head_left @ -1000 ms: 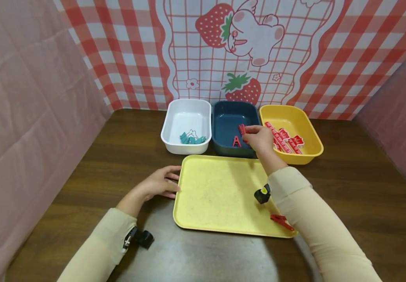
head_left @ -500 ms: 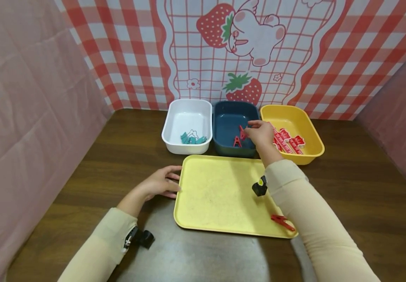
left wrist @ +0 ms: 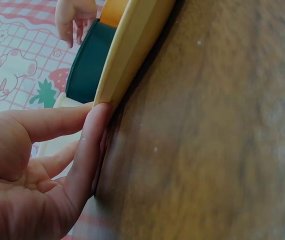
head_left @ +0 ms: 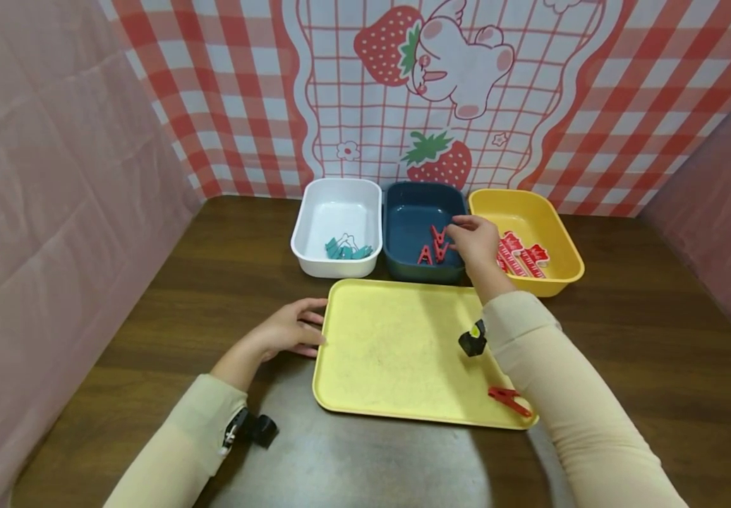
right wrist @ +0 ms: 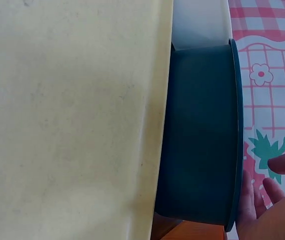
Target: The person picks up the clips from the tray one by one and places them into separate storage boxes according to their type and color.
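In the head view my right hand (head_left: 478, 243) hovers over the right side of the dark blue bin (head_left: 403, 212), fingers relaxed and parted. Three small red clothespins (head_left: 439, 250) lie in that bin, just left of my fingertips. The right wrist view shows this hand (right wrist: 277, 200) beside the bin's rim with nothing between thumb and fingers. My left hand (head_left: 286, 330) rests with extended fingers against the left edge of the yellow tray (head_left: 397, 353); its fingertips meet the rim in the left wrist view. A larger red clothespin (head_left: 509, 401) lies at the tray's front right corner.
Left of the blue bin stands a white bin (head_left: 334, 212) with teal clips (head_left: 346, 248). On the right, a yellow bin (head_left: 559, 243) holds red patterned pieces (head_left: 521, 255). A checked cloth (head_left: 245, 106) hangs behind the bins.
My right hand has let go of a red clothespin, which now lies with the others in the blue bin, and has drawn slightly right. My left hand has stayed at the tray.
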The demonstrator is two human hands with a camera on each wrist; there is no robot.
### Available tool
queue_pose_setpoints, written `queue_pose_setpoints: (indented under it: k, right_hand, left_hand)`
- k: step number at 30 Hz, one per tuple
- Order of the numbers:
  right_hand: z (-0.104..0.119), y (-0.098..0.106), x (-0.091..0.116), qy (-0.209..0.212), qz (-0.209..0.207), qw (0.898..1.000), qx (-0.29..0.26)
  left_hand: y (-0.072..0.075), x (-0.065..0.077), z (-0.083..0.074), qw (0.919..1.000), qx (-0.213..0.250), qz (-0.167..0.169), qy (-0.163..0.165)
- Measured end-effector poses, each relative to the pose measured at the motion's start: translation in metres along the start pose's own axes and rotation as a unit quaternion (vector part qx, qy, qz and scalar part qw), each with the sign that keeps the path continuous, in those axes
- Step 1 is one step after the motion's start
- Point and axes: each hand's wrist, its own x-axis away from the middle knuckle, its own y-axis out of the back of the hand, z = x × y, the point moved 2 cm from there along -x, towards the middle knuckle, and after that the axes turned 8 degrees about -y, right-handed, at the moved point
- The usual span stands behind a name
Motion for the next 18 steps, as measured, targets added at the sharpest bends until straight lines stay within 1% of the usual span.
queue_pose_setpoints:
  k: [12, 18]
  right_hand:
    - [-0.007, 0.003, 0.007, -0.008, -0.008, 0.998, -0.069]
    - [-0.009, 0.007, 0.012, -0.005, 0.001, 0.996, -0.094]
  left_hand:
    - [0.0, 0.001, -0.002, 1.0, 0.0, 0.002, -0.002]
    - [-0.001, 0.001, -0.001, 1.0, 0.002, -0.002, 0.004]
